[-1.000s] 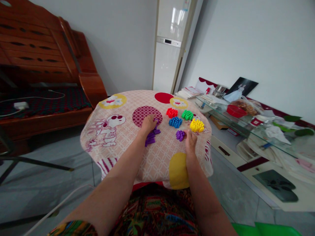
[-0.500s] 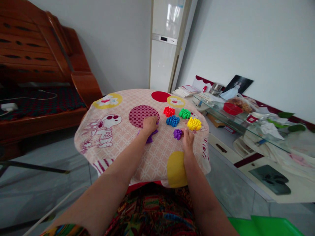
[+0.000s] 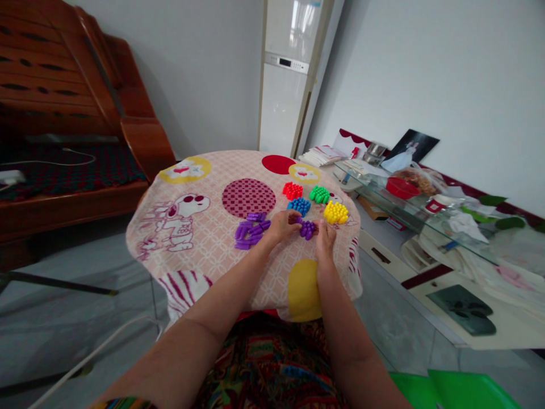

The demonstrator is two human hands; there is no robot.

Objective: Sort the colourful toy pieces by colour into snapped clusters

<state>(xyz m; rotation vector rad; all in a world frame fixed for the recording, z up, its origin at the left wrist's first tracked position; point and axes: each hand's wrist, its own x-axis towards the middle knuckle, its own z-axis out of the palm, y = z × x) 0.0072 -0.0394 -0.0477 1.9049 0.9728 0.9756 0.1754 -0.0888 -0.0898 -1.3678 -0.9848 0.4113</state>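
Note:
A small standing cluster of purple peg-like pieces is on the cloth between my two hands. My left hand reaches to its left side, fingers pinched at the cluster's edge on a purple piece that is mostly hidden. Against the right side of the cluster, my right hand has its fingers curled and pressed to the purple pieces. A loose pile of purple pieces lies left of my left hand. Behind the cluster stand grouped pieces in blue, red, green and yellow.
The round table wears a patterned pink tablecloth. To the right is a glass-topped cabinet crowded with papers, bags and a red lid. A wooden bench stands at the left, a tall white appliance at the back.
My left hand has moved right, from the loose purple pile to the standing purple cluster, uncovering the pile. My right hand has stayed beside the cluster.

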